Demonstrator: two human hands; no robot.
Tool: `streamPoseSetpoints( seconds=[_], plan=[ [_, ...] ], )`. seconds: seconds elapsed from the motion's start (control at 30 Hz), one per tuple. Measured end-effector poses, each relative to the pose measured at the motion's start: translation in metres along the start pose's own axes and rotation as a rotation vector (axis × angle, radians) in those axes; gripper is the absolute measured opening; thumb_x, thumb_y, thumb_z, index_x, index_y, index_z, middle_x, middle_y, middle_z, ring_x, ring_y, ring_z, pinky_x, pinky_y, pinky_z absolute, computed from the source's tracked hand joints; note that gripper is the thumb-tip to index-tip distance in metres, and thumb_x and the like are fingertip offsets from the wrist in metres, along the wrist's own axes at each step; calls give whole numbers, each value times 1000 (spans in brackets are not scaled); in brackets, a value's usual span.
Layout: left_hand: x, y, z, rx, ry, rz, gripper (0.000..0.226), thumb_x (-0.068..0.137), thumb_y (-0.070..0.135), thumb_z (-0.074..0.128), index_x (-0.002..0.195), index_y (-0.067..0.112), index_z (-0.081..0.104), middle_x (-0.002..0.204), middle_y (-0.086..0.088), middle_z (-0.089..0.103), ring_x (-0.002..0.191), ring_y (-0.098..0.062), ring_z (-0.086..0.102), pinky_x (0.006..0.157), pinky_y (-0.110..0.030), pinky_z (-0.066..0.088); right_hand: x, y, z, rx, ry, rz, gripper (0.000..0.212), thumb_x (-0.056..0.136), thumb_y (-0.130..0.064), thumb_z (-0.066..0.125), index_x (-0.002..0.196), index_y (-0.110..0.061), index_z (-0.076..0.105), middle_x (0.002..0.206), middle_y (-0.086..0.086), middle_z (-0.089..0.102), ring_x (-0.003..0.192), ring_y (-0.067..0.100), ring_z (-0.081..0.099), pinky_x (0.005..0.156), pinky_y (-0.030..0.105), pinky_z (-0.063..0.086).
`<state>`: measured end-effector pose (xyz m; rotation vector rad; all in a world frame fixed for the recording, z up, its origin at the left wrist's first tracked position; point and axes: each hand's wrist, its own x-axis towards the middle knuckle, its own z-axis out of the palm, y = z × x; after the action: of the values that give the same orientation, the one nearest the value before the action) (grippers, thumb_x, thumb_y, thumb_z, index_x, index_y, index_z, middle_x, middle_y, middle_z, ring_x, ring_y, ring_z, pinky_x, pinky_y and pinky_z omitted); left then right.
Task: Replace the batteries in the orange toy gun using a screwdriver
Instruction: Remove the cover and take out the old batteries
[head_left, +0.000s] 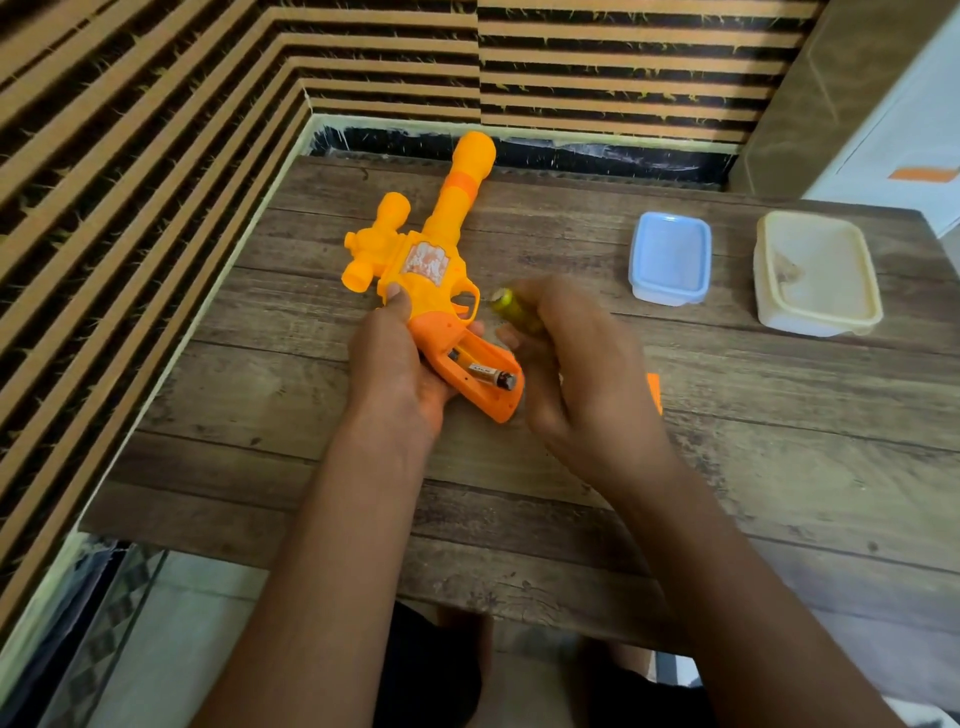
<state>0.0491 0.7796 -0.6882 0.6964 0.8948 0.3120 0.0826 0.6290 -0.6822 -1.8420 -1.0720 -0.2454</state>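
The orange toy gun (436, 260) lies on the wooden table (519, 493) with its barrel pointing away from me. My left hand (395, 364) grips its handle from the left. The handle's battery compartment is open, and one battery (485, 375) lies inside it. My right hand (571, 358) hovers just right of the handle, closed around the yellow-green handle of the screwdriver (506, 306), whose butt end sticks out toward the gun. The screwdriver's shaft is hidden by my hand. An orange piece (655, 392), partly hidden behind my right hand, lies on the table.
A blue plastic container (670, 257) and a cream plastic container (815, 273) stand on the table at the right. A slatted wall runs along the left and back edges. My legs are below the table's near edge.
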Motion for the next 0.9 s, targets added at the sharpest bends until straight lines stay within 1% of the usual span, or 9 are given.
streamPoseSetpoints(
  seconds=[0.1, 0.2, 0.3, 0.5, 0.57, 0.67, 0.73, 0.8, 0.9],
  plan=[
    [0, 0, 0, 8, -11, -1, 48, 111, 46, 44, 139, 9, 59, 112, -23, 76, 99, -39, 74, 90, -60, 57, -2, 9, 5, -112, -153, 25, 17, 89, -16, 69, 102, -5, 67, 98, 8, 59, 83, 29, 61, 68, 43, 54],
    [0, 0, 0, 17, 2, 0, 51, 111, 46, 45, 143, 8, 56, 116, -26, 74, 91, -37, 73, 84, -55, 59, -3, 16, 11, -176, -278, 36, 22, 85, -25, 63, 98, -9, 69, 96, 6, 62, 82, 34, 64, 63, 49, 55],
    [0, 0, 1, 21, 8, 4, 52, 110, 46, 47, 146, 9, 54, 122, -26, 72, 89, -35, 73, 84, -52, 59, -2, 19, 14, -208, -302, 23, 21, 85, -21, 57, 98, -10, 69, 93, 8, 63, 82, 38, 65, 61, 51, 56],
    [-2, 0, 3, 10, 18, 5, 47, 111, 44, 47, 140, 10, 58, 92, -18, 78, 77, -31, 75, 85, -53, 59, 3, 18, 14, -192, -205, 73, 9, 84, -18, 65, 80, -10, 65, 75, 3, 62, 69, 32, 62, 57, 42, 52],
    [-3, 0, 3, 5, 17, 1, 45, 111, 45, 46, 136, 10, 59, 78, -16, 78, 76, -32, 74, 82, -52, 59, 5, 15, 10, -201, -148, 90, 13, 82, -19, 72, 75, -12, 64, 67, 0, 60, 64, 23, 58, 58, 31, 40],
    [-1, 2, 2, 33, 33, 17, 46, 111, 46, 46, 138, 10, 58, 91, -17, 77, 76, -32, 77, 76, -53, 62, 8, 11, 2, -200, -60, 115, 16, 80, -14, 80, 73, -9, 66, 61, -6, 47, 57, 13, 39, 58, 22, 22],
    [-2, 1, 2, 47, 42, 29, 48, 111, 46, 46, 139, 10, 59, 104, -20, 76, 82, -34, 77, 86, -59, 61, 9, 12, -1, -203, -14, 144, 12, 80, -11, 80, 77, -7, 69, 63, -5, 53, 58, 12, 42, 58, 23, 24],
    [-3, 1, 2, 59, 54, 52, 48, 110, 47, 48, 140, 12, 60, 112, -21, 76, 87, -35, 76, 95, -63, 58, 8, 18, 1, -257, -2, 176, 9, 80, -6, 79, 84, -7, 70, 71, 4, 65, 63, 23, 57, 59, 28, 33],
    [-6, 1, 5, 127, 90, 138, 39, 110, 44, 51, 126, 12, 66, 103, -18, 79, 78, -33, 76, 89, -57, 62, 8, 32, 8, -343, -33, 234, 8, 84, -11, 77, 87, -10, 69, 82, 9, 70, 74, 35, 65, 61, 41, 50]
  ],
)
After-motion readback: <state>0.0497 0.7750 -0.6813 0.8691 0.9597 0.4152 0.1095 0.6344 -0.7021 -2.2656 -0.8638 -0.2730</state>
